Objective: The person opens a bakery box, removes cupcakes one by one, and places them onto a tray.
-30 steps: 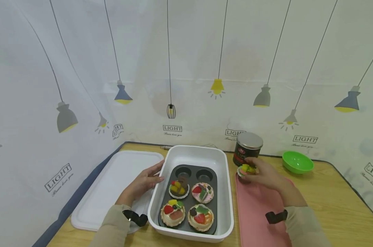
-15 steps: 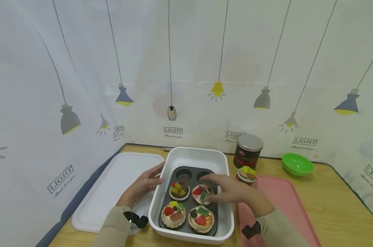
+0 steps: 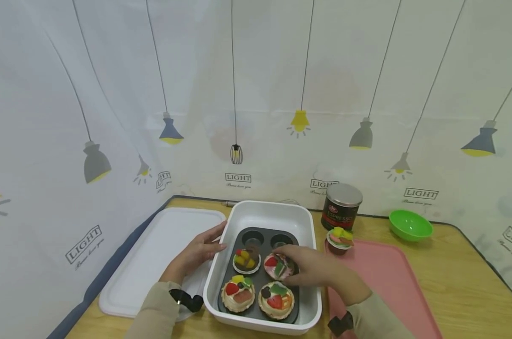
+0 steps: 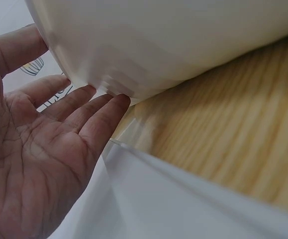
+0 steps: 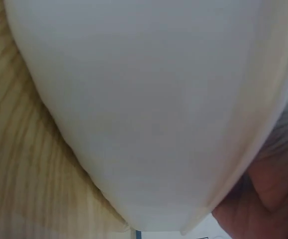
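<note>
A white deep tray holds a dark muffin tin. Toy cakes topped with fruit sit in its cups: a chocolate one, two with cream, and a pink tart. My right hand reaches over the tray's right rim and grips the pink tart between thumb and fingers; in the right wrist view the tray wall hides the fingertips. On the tray's left side rests my left hand, its extended fingertips touching the outer wall.
A fruit-topped cupcake stands at the far left corner of a pink board. Behind it is an espresso tin, with a green bowl farther right. A white lid-like panel lies left of the tray.
My right hand has let go of the cupcake by the espresso tin, moved left over the muffin tin, and taken hold of the pink tart. The left hand has stayed put.
</note>
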A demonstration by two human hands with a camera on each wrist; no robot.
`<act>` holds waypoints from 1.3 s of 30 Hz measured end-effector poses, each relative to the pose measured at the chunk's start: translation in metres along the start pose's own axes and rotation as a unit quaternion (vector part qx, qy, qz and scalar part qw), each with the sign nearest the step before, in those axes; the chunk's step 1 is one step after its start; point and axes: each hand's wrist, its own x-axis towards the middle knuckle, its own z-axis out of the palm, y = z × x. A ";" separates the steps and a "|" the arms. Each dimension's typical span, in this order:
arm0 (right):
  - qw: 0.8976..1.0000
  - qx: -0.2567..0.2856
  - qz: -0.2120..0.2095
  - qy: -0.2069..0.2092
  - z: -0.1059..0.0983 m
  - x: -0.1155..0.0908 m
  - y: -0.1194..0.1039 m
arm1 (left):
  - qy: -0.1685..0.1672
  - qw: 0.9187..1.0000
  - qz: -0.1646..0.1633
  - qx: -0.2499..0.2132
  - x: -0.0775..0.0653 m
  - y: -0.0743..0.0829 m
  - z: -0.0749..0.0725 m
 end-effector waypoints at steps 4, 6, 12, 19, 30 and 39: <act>1.000 -0.004 0.003 0.013 0.001 0.002 -0.001 | -0.002 1.000 0.005 0.000 0.000 -0.001 0.000; 1.000 -0.002 0.000 0.017 0.002 0.002 0.000 | 0.000 1.000 0.006 0.000 0.000 -0.001 0.000; 1.000 -0.002 -0.013 0.026 0.003 0.002 0.001 | 0.007 1.000 0.003 -0.003 -0.001 -0.001 0.000; 0.999 -0.005 -0.017 0.031 0.005 0.003 0.002 | 0.008 1.000 0.002 0.002 -0.001 -0.002 0.001; 0.999 -0.002 -0.018 0.032 0.005 0.002 0.003 | 0.009 1.000 0.001 0.001 0.000 -0.003 0.001; 0.999 -0.004 -0.024 0.035 0.005 0.002 0.003 | 0.016 1.000 -0.002 0.002 -0.001 -0.001 0.002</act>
